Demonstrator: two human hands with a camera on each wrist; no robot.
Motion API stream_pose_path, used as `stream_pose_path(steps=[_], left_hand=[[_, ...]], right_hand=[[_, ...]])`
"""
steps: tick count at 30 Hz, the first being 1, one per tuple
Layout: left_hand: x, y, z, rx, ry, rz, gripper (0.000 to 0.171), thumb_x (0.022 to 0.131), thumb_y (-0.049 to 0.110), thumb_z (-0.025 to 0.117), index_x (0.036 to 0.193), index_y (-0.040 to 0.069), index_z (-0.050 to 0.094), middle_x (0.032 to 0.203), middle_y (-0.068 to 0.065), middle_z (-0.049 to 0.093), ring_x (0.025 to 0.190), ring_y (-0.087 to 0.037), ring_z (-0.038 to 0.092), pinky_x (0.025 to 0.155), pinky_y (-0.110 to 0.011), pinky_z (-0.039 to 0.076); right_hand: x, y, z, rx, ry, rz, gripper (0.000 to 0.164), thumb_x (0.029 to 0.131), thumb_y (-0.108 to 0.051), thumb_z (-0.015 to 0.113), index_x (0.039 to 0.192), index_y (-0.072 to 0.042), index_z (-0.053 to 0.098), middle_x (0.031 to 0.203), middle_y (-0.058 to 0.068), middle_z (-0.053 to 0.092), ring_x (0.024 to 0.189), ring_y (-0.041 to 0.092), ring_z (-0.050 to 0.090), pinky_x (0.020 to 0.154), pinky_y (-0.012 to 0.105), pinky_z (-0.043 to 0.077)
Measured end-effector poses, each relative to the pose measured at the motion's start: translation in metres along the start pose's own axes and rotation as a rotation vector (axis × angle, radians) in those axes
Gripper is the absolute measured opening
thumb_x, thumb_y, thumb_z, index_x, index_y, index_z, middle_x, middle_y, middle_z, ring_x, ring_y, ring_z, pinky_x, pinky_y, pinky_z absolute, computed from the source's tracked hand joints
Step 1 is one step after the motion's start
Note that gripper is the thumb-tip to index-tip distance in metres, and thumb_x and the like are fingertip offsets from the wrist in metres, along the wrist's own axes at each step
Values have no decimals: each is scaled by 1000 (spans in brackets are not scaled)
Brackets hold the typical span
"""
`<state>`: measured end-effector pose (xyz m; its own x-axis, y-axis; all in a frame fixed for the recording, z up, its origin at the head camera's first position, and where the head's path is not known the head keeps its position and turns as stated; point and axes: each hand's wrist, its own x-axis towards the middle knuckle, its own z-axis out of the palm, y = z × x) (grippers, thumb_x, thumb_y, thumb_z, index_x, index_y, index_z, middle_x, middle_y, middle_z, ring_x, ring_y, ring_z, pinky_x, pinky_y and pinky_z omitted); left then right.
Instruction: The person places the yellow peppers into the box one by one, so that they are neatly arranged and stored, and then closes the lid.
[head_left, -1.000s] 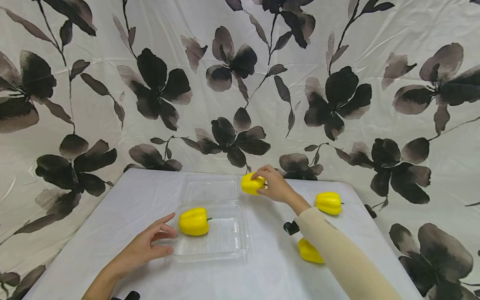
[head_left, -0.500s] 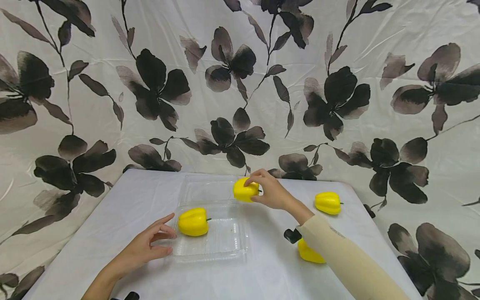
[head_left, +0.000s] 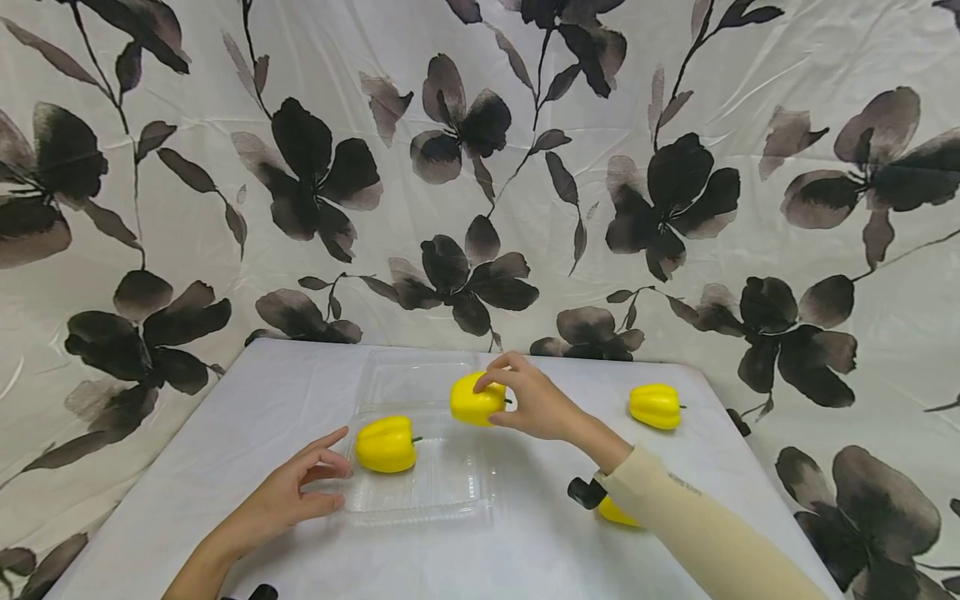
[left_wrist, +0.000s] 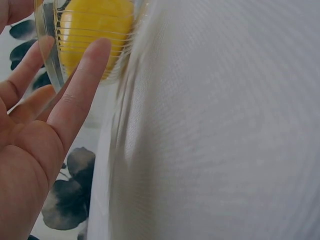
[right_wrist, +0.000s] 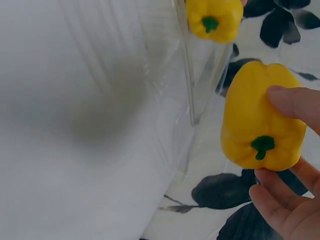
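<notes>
My right hand [head_left: 536, 402] grips a yellow bell pepper [head_left: 471, 404] with a green stem, thumb on one side and fingers on the other. The pepper hangs over the right side of a clear plastic clamshell container [head_left: 450, 496], near the fold between base and lid. In the base, at its left, lies another yellow bell pepper [head_left: 385, 444]. My left hand [head_left: 288, 487] is beside the container's left wall, its fingers spread and relaxed. In the left wrist view, a fingertip [left_wrist: 100, 50] lies at the ribbed wall, with the yellow pepper showing through behind it.
A yellow bell pepper [head_left: 656, 406] lies at the table's back right. Another yellow bell pepper [head_left: 617, 511] is partly hidden behind the right sleeve [head_left: 675, 492]. The container's lid [head_left: 416, 379] lies folded back on the white-covered table [head_left: 292, 383]. A floral cloth [head_left: 465, 192] hangs behind.
My right hand has carried its bell pepper left and nearer to me, from beside the lid to over the container. The left hand has stayed in place.
</notes>
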<state>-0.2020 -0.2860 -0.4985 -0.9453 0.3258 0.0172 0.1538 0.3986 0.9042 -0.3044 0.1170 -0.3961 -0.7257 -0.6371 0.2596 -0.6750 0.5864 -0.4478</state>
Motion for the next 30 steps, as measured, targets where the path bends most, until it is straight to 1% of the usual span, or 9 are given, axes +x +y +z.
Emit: stream_pose_path(steps=[4, 7, 11, 14, 19, 24, 28, 30], left_hand=[[0, -1, 0, -4, 0, 1, 38, 93, 20, 84, 123, 9, 64, 176, -13, 20, 137, -42, 56, 104, -39, 58], [0, -1, 0, -3, 0, 1, 38, 93, 20, 84, 123, 9, 64, 176, -13, 20, 137, -42, 56, 104, -39, 58], [0, 0, 0, -3, -1, -5, 38, 93, 21, 84, 124, 8, 64, 176, -12, 20, 137, -42, 55, 104, -40, 57], [-1, 0, 0, -4, -1, -8, 39, 93, 21, 84, 124, 8, 64, 177, -12, 20, 137, -42, 55, 104, -40, 57], [-1, 0, 0, -4, -1, -7, 39, 93, 20, 84, 124, 9, 64, 176, -12, 20, 137, -42, 56, 103, -38, 57], [0, 1, -1, -5, -1, -10, 39, 93, 21, 84, 124, 8, 64, 177, -12, 20, 137, -42, 56, 103, -39, 58], [0, 1, -1, -3, -2, -15, 40, 93, 21, 84, 124, 9, 64, 177, -12, 19, 137, -41, 56, 103, -40, 58], [0, 2, -1, -5, -2, -19, 40, 93, 21, 84, 124, 9, 64, 177, -11, 19, 137, -41, 56, 104, -41, 58]], right_hand=[[-3, -11, 2, 9, -2, -6, 42, 85, -9, 90, 121, -18, 73, 134, 7, 56, 117, 26, 60, 104, 43, 56], [-6, -18, 4, 24, -12, 6, 42, 85, -9, 91, 121, -19, 72, 132, 6, 56, 115, 25, 60, 104, 42, 56], [-11, -27, 8, 43, -18, 16, 42, 84, -9, 91, 120, -21, 72, 131, 5, 55, 114, 25, 59, 104, 42, 56], [-14, -33, 11, 58, -20, 6, 42, 84, -10, 91, 120, -20, 72, 131, 4, 55, 114, 24, 59, 102, 41, 57], [-19, -43, 20, 75, -44, -18, 40, 86, -12, 90, 121, -20, 71, 130, 4, 54, 112, 21, 60, 97, 36, 57], [-21, -51, 30, 85, -77, -17, 39, 88, -13, 89, 122, -21, 71, 131, 3, 54, 111, 19, 60, 94, 30, 56], [-21, -54, 37, 81, -88, -22, 39, 88, -14, 89, 123, -23, 72, 131, 3, 54, 109, 20, 59, 89, 26, 54], [-21, -56, 41, 76, -86, -31, 39, 88, -15, 89, 122, -23, 72, 131, 3, 55, 109, 19, 59, 89, 25, 53]])
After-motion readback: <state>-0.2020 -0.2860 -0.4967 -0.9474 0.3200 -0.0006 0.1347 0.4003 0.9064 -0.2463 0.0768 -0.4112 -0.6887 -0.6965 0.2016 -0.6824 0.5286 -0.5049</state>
